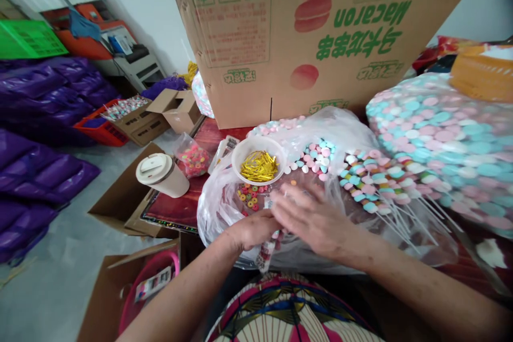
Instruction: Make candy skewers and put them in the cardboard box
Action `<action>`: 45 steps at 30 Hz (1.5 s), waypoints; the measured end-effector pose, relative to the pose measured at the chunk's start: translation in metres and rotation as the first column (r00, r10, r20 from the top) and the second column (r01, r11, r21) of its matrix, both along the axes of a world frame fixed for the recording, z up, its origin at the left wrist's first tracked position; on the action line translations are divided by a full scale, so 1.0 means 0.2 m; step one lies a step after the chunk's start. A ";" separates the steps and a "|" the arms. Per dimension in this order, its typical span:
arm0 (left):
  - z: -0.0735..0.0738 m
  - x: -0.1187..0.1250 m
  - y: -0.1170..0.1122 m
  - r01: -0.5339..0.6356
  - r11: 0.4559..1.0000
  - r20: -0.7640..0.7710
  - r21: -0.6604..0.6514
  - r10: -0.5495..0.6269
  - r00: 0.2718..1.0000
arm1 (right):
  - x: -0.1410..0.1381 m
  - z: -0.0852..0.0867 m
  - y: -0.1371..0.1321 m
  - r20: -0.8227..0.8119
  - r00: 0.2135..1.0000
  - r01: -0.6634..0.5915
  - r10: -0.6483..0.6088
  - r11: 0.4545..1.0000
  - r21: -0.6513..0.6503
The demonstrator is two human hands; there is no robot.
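Note:
My left hand [256,228] is closed on a small printed plastic bag [264,255], which hangs below the fingers with a bit of pink and white showing in it. Over it lies my right hand [310,219], its fingers touching or close to the left hand and smeared by motion; whether it grips anything is hidden. Just beyond, a white bowl [236,166] holds gold twist ties [259,166]. Ring-shaped candies [249,196] lie beside the bowl. Loose pastel marshmallows [316,156] and marshmallow skewers [380,179] on white sticks rest on the clear plastic sheet [216,214].
A tall cardboard box [256,85] stands at the back. On the right is a big bag of marshmallows [436,133] with an orange basket [484,75]. On the left are a lidded cup [170,181], a candy bag [193,159], and an open carton with a pink tub [130,304].

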State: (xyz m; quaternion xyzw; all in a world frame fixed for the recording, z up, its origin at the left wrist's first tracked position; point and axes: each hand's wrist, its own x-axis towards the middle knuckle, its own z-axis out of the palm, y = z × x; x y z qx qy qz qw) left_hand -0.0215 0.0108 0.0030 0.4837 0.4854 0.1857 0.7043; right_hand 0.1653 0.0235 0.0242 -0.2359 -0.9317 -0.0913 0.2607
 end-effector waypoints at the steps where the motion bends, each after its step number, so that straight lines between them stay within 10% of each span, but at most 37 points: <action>1: 0.01 -0.01 0.01 0.048 0.998 0.055 -0.033 -0.046 0.997 | 0.00 0.00 0.00 0.111 0.989 -0.099 0.095 0.995 0.028; 6: 0.09 -0.01 0.05 0.338 0.922 0.056 -0.190 -0.334 0.941 | -0.01 -0.04 0.00 0.302 0.933 -0.225 0.193 0.972 0.073; 10: 0.15 -0.01 0.02 0.549 0.826 -0.497 0.133 -0.424 0.758 | -0.03 -0.09 -0.05 0.282 0.936 -0.092 0.209 0.921 -0.378; 12: 0.16 -0.03 -0.03 0.682 0.621 -0.743 0.386 -0.229 0.629 | -0.06 -0.11 -0.09 0.144 0.985 0.059 0.094 0.599 -0.799; 15: 0.12 -0.11 -0.12 0.719 0.251 -0.756 0.648 0.090 0.649 | -0.12 -0.07 -0.10 0.045 0.987 0.006 -0.156 -0.239 -0.971; 17: 0.06 -0.17 -0.16 0.552 0.149 -0.571 0.821 0.215 0.792 | -0.16 0.00 -0.01 0.016 0.990 -0.053 -0.139 -0.476 -0.878; 19: -0.01 -0.23 -0.18 0.186 0.256 -0.272 0.948 0.360 0.892 | -0.23 0.08 0.15 0.003 0.998 -0.014 -0.055 -0.309 -0.951; 22: -0.06 -0.27 -0.17 -0.544 0.526 0.045 0.654 0.691 0.722 | -0.37 0.13 0.46 0.323 0.932 0.362 -0.164 0.437 -0.823; 24: -0.05 -0.29 -0.16 -0.805 0.535 0.040 0.257 0.826 0.562 | -0.48 0.10 0.61 0.475 0.862 0.495 -0.176 0.492 -0.717; 27: -0.01 -0.30 -0.15 -0.867 0.496 0.036 -0.054 0.869 0.494 | -0.59 -0.01 0.70 0.609 0.784 0.584 -0.125 0.484 -0.652; 45: 0.02 -0.21 -0.05 -0.836 0.495 0.211 -0.235 0.866 0.453 | -0.41 0.00 0.66 0.255 0.905 0.396 -0.342 0.453 -0.799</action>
